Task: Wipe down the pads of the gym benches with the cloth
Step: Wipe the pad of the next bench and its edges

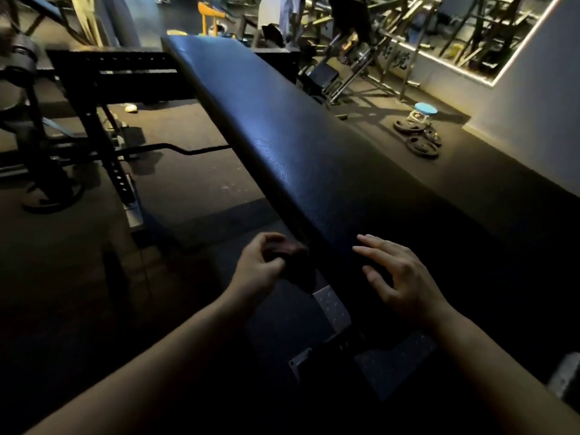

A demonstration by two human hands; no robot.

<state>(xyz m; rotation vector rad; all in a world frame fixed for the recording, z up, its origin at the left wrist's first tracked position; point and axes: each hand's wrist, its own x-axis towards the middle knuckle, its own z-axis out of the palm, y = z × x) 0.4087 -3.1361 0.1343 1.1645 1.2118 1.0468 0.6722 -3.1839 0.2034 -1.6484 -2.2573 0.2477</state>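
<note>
Bench pad (282, 136) stretches away, left hand (259, 270) with cloth (298, 265) at the pad's near left edge, right hand (400, 279) above its near end, rack (94, 86) left of it, weight plates (419, 138) on floor (464, 164) right of it

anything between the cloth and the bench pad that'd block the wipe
Nothing visible does. The left hand grips the dark cloth right at the bench pad's near left edge, and the pad's top looks bare. Only the right hand, open over the near end, lies in the wiping path.
</note>
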